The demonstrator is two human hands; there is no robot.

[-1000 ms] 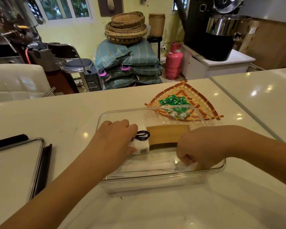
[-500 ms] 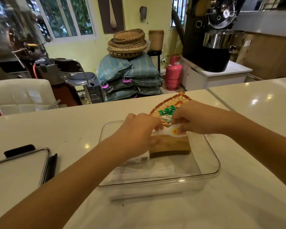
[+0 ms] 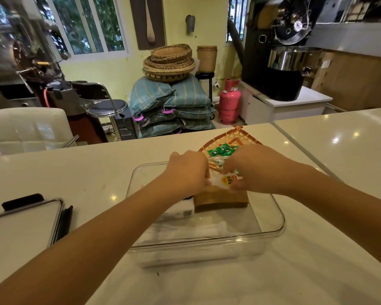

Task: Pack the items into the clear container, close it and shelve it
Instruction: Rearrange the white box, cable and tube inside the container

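The clear container (image 3: 273, 230) stands open on the white counter. Inside lie a brown block (image 3: 222, 198), a white box (image 3: 183, 209) with a code label, and folded white sheets (image 3: 185, 231). Over the container's far end, my left hand (image 3: 188, 170) and my right hand (image 3: 249, 168) both pinch a small white glue bottle (image 3: 226, 180) marked 502, held level above the brown block. Behind my hands a woven tray (image 3: 233, 135) holds several green packets (image 3: 221, 150). The container's lid (image 3: 22, 223) lies flat at the left.
A dark flat object (image 3: 21, 201) sits behind the lid, with a black strip (image 3: 64, 223) beside it. A seam (image 3: 295, 139) splits the counter at the right. Beyond the counter are a white chair, stacked sacks with baskets and a pink gas cylinder.
Both hands rose from the container's near part to its far end. My right hand fetched the glue bottle from the tray side, and now both hands hold it slightly lower over the brown block.
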